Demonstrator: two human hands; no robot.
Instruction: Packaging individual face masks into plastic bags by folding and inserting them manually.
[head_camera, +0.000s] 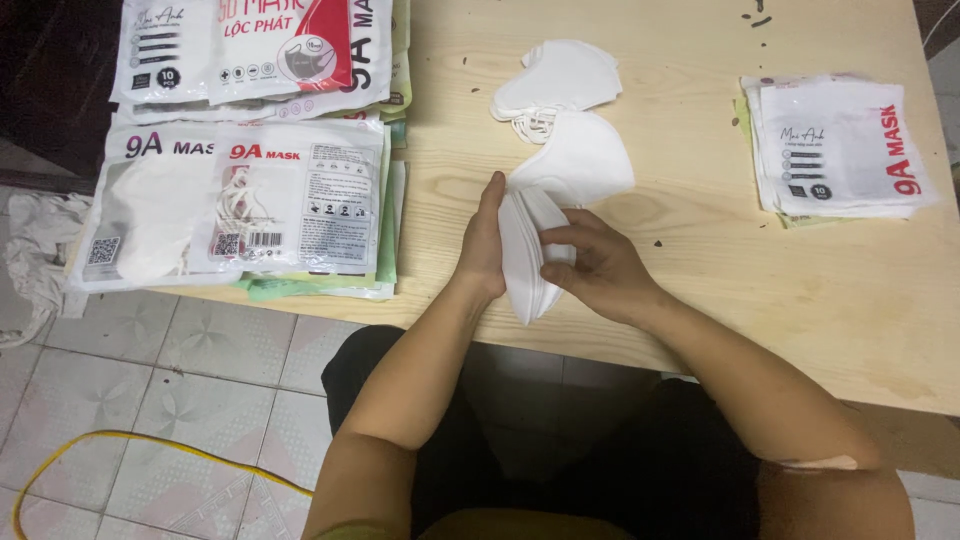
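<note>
— Where are the fingers?
— The left hand (482, 245) stands flat and straight against the left face of a stack of white folded masks (528, 255), fingers together. The right hand (600, 270) curls round the other side, its fingers (556, 252) clamped on the stack, which stands on edge at the near rim of the counter (700, 250), middle of the frame.

— What lies just beyond?
— One loose white mask (580, 160) touches the top of the stack, and a small pile of more masks (555, 85) sits above it, centre top.

— And the packages?
— At the left of the frame, sealed clear packs (235, 205) with white masks inside overhang the counter edge; they are rectangular, with red and dark lettering and small square codes. Above them, upper left, lies another heap of packs (260, 50), one with a red panel. At the upper right, well apart from the hands, rests a flat pile of empty white pouches (840, 145) with red lettering down one side.

— Below the counter?
— Pale floor tiles (150, 390) and a yellow cable (120, 440), lower left.
</note>
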